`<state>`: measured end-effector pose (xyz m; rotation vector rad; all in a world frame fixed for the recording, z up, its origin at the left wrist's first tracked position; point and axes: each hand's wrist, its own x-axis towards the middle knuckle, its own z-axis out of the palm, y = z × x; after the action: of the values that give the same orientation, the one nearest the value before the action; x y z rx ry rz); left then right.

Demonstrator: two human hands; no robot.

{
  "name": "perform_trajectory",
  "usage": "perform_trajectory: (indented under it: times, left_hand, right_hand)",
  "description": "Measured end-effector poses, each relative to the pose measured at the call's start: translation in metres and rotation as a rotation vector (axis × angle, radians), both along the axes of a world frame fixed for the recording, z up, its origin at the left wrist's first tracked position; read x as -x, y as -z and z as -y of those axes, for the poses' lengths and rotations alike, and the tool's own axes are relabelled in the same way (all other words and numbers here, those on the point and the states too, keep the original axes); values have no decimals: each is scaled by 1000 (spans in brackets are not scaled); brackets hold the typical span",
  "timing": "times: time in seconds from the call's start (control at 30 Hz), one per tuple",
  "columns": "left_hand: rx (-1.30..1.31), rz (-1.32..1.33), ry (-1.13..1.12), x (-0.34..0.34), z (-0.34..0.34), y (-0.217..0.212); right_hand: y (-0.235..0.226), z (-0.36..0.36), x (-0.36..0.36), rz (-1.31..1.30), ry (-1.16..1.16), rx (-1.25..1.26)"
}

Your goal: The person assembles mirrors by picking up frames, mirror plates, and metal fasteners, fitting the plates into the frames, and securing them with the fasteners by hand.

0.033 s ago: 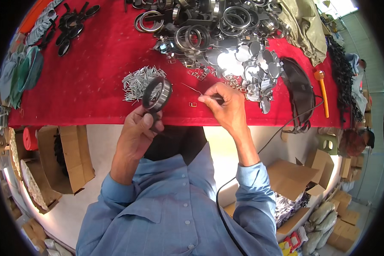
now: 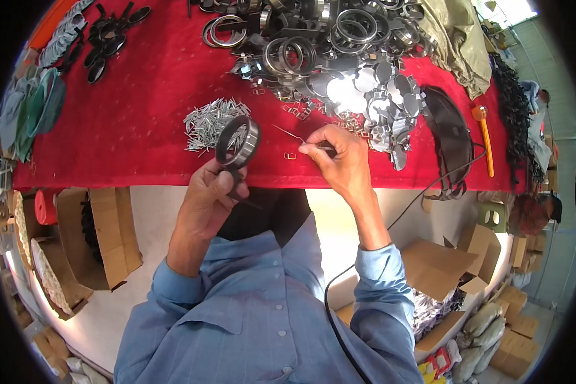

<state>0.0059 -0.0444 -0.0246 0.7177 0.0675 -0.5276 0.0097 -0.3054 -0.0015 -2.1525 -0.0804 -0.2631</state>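
The round black frame (image 2: 238, 142) is held upright just above the near edge of the red table (image 2: 141, 121), beside the pile of small metal pins (image 2: 208, 121). It should be kept steady while the thin wire tool (image 2: 288, 134) is guided with care. The left hand (image 2: 208, 195) is closed around the frame's handle; the right hand (image 2: 339, 157) is pinched on the tool.

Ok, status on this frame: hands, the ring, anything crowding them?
Left hand grips round black ring frame, upright. Right hand pinches thin wire tool, tip apart from ring. Pile of metal pins just behind ring.
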Motion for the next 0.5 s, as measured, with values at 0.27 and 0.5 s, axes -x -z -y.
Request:
perform_trajectory:
  times: [0.27, 0.5]
  left_hand:
    - [-174, 108, 112, 7, 15, -20]
    - [-198, 204, 214, 12, 20, -29]
  right_hand:
    - [-21, -10, 14, -120, 167, -277]
    - [-37, -46, 35, 268, -22, -91]
